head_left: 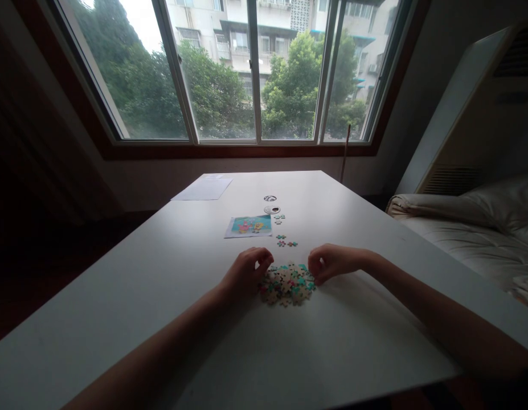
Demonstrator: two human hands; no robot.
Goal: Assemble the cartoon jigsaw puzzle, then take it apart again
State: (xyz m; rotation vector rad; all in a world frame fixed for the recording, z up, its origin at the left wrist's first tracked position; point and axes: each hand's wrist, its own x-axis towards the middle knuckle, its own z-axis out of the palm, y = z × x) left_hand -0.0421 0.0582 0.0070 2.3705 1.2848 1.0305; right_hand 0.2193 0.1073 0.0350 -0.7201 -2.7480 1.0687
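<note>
A heap of small jigsaw pieces (288,283), teal, pink and cream, lies on the white table (161,296) in front of me. My left hand (246,272) rests at the heap's left edge with its fingers curled inward over the pieces. At the right edge sits my right hand (330,262), fingers bent and pinched at the pile. What either hand holds, if anything, is hidden by the fingers. A few loose pieces (286,243) lie just beyond the heap.
A colourful picture card (249,225) lies farther back, with two small round lids (271,209) and more loose pieces (279,217) beside it. A white sheet of paper (203,188) sits at the far left corner. A bed with pillows (469,222) stands to the right, a window behind.
</note>
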